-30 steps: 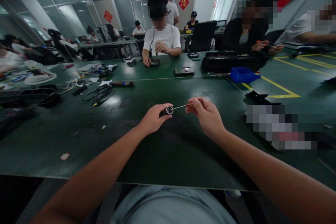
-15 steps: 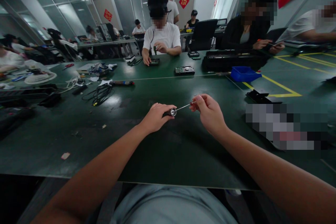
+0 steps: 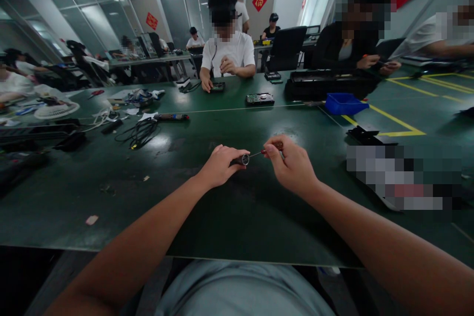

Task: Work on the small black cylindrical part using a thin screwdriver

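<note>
My left hand [image 3: 221,164] is closed around a small dark cylinder with a bright ring at its open end [image 3: 245,159], which faces right. Most of its body is hidden by the fingers. In my right hand [image 3: 294,160] is a thin screwdriver [image 3: 263,151] with a dark red handle, pinched between thumb and fingers. Its metal shaft points left and its tip reaches the cylinder's open end; how deep it goes I cannot tell. Both hands are just above the green table [image 3: 237,227].
Left of my hands lie a coiled black cable [image 3: 142,132] and a dark pen-shaped tool [image 3: 171,117]. Beyond are a circuit-board device [image 3: 259,99] and a blue bin [image 3: 346,104]. A co-worker [image 3: 227,57] works across the table. Scraps [image 3: 92,219] lie at left.
My right hand has shifted its hold on the screwdriver, its fingers now curled further round the handle. The shaft is less tilted. My left hand and the cylinder have hardly moved.
</note>
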Tool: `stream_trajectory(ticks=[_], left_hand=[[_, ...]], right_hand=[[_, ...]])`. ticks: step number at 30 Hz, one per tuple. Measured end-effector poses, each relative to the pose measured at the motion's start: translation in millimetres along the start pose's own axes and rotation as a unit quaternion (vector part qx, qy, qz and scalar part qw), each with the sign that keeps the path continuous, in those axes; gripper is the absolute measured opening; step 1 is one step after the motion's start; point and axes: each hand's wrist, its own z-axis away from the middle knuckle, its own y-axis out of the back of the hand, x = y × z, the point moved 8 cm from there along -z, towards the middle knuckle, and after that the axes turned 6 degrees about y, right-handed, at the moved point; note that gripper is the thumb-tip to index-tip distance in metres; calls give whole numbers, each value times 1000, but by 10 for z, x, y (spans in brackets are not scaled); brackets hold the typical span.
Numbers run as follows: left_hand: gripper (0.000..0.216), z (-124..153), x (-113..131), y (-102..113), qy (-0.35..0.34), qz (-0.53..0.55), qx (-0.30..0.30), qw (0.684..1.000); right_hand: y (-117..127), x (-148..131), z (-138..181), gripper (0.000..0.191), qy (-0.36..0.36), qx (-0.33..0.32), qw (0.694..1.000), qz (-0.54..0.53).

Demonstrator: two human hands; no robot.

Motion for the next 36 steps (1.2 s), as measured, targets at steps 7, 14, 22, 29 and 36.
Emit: stream_trajectory(ticks=[7,14,22,29,36], left_hand=[[39,-1,-13,12,13,7,9,1000],[40,10,9,-1,20,4,-8,1000],[43,20,-17,-36,3,8,-12,1000],[41,11,-27,-56,13,-4,-29,1000],[40,2,-48,-42,14,-4,-10,1000]], right_hand=[[72,72,2,19,-20,37,999,11],[24,96,25,20,-39,23,999,-31],[-8,98,17,21,-48,-3,998,-33],[-9,70,-4,20,-39,-8,999,5],[-8,109,1,22,-44,-2,999,18]])
